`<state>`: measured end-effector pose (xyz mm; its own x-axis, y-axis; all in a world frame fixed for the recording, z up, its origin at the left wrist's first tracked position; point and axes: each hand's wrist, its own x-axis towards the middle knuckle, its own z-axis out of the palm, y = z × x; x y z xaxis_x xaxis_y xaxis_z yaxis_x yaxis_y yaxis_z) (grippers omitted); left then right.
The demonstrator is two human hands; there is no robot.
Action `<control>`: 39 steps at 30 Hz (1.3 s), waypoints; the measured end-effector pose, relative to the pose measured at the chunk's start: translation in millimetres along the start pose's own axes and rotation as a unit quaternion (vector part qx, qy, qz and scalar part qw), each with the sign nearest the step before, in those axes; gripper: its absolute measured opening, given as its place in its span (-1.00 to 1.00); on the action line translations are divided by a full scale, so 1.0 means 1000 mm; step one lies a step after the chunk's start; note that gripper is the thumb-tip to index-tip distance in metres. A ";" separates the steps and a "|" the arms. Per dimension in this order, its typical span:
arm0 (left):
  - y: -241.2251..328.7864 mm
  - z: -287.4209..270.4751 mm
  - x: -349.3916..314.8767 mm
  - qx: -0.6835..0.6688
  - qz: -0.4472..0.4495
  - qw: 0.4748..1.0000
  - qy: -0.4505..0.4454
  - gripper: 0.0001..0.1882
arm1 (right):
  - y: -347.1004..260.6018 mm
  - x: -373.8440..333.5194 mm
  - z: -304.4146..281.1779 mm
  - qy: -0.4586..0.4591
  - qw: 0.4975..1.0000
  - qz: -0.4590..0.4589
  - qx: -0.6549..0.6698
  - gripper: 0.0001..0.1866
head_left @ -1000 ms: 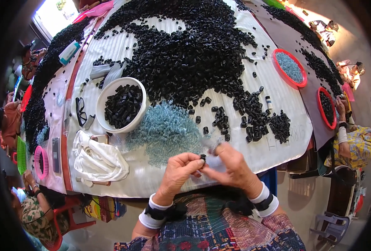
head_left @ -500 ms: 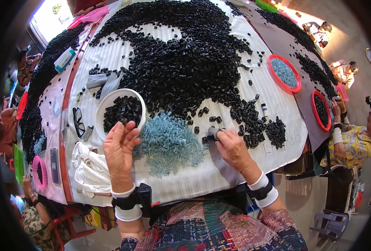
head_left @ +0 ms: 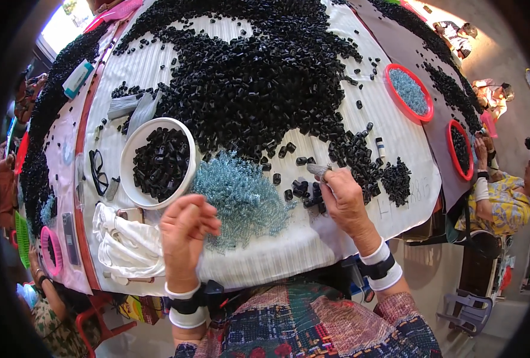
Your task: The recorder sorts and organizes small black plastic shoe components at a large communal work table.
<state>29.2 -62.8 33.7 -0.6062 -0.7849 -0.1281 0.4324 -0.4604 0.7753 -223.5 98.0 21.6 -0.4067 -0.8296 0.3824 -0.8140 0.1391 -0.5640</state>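
Note:
My right hand [head_left: 345, 197] pinches a short grey strip-like piece [head_left: 317, 169] over the cloth, with a few black cylinder-like parts [head_left: 301, 190] just below its fingertips. My left hand [head_left: 188, 230] is raised at the left edge of a heap of small, light blue, coil-like pieces [head_left: 241, 191]. Its fingers are loosely bent, and I see nothing in them. Beyond that hand stands a white bowl [head_left: 194, 160] partly filled with black parts. A large spread of the same black parts [head_left: 259, 89] covers the middle and far side of the table.
Left of the bowl lie eyeglasses [head_left: 98, 173], a folded white cloth [head_left: 121, 241] and grey strip bundles [head_left: 123, 106]. To the right are a small bottle [head_left: 381, 147] and a red-rimmed basket [head_left: 389, 89] of blue pieces. A co-worker [head_left: 498, 200] sits at the right-hand table.
My left hand has moved from over the bowl's near edge toward me and right. My right hand has lifted slightly, and the grey piece in it now points up and left.

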 end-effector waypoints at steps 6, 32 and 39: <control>-0.031 0.016 -0.020 0.069 -0.166 0.982 -0.059 -0.80 | 0.001 0.003 0.004 -0.002 0.996 -0.060 -0.062 -0.74; -0.064 0.033 -0.032 0.137 -0.263 0.952 -0.080 -0.80 | 0.002 -0.003 0.019 -0.043 0.983 -0.067 -0.168 -0.66; -0.064 0.033 -0.034 0.136 -0.254 0.956 -0.061 -0.79 | 0.006 -0.003 0.014 0.016 0.991 -0.044 -0.129 -0.75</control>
<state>0.4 7.0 8.6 -0.7727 -0.4259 -0.4707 -0.1183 -0.6319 0.7660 -221.5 93.9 6.2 -0.3390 -0.8274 0.4478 -0.9242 0.2041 -0.3227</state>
